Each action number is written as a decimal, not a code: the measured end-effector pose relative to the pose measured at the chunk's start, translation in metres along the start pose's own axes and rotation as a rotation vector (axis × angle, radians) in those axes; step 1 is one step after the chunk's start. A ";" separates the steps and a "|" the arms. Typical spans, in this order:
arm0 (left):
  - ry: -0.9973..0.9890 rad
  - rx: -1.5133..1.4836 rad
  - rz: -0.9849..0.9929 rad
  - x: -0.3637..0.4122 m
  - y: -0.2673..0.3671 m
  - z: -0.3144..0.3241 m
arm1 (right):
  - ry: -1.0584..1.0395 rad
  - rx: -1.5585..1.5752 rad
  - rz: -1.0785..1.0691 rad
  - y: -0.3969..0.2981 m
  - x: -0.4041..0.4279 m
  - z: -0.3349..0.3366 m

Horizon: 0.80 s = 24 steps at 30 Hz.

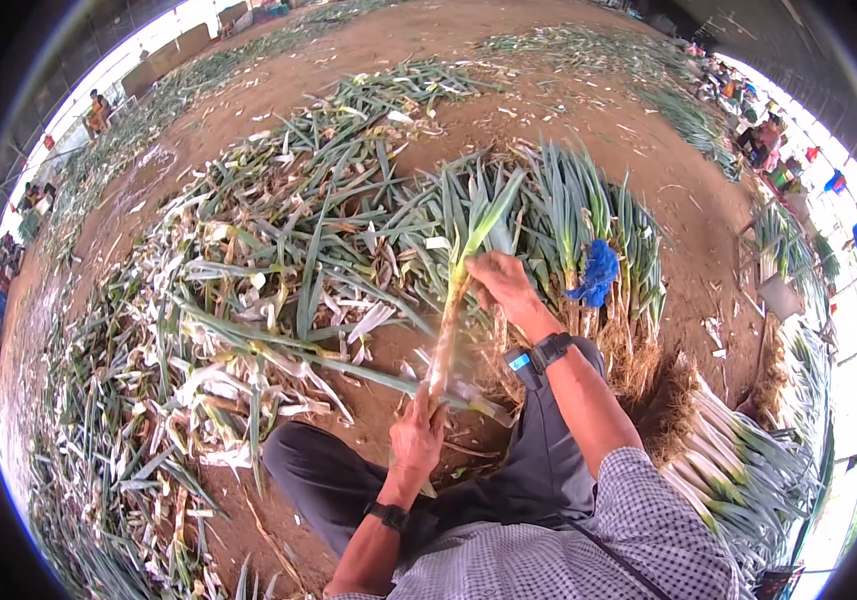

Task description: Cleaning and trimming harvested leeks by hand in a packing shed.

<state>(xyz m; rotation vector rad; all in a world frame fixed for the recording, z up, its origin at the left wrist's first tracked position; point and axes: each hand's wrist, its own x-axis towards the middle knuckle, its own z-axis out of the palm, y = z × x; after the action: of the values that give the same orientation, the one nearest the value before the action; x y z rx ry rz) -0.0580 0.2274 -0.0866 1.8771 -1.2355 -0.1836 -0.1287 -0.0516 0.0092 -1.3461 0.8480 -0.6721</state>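
A single large green onion (446, 330) stretches slantwise between my hands, its green leaves pointing away from me. My left hand (417, 435) grips its pale lower end above my lap. Higher up, where the stalk turns green, my right hand (500, 281) has its fingers closed around it. Brownish outer skin still covers part of the stalk; its root end is hidden by my left hand. Just beyond my right hand lie untrimmed green onions (567, 202) with brown roots, and a crumpled blue net cloth (595, 274) rests on them.
Stripped leaves and skins (263, 300) form a broad heap ahead and to my left on the bare soil (398, 30). Peeled green onions (728, 450) with white stalks are stacked at my right. Other people (762, 139) sit farther off among more onions.
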 end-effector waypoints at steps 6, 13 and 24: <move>-0.032 0.021 0.018 0.027 0.006 0.010 | -0.035 -0.562 -0.319 -0.003 -0.017 0.015; -0.298 -1.176 -0.627 0.068 0.012 0.022 | -0.235 -0.711 -0.903 -0.021 -0.090 0.079; -0.472 -1.159 -0.594 0.046 0.017 -0.081 | 0.376 -0.998 -0.323 -0.041 -0.009 -0.104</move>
<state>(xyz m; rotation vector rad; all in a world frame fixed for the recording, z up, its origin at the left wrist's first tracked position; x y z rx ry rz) -0.0032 0.2342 -0.0096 1.0859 -0.5302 -1.3931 -0.2184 -0.1061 0.0490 -2.3299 1.3784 -0.7991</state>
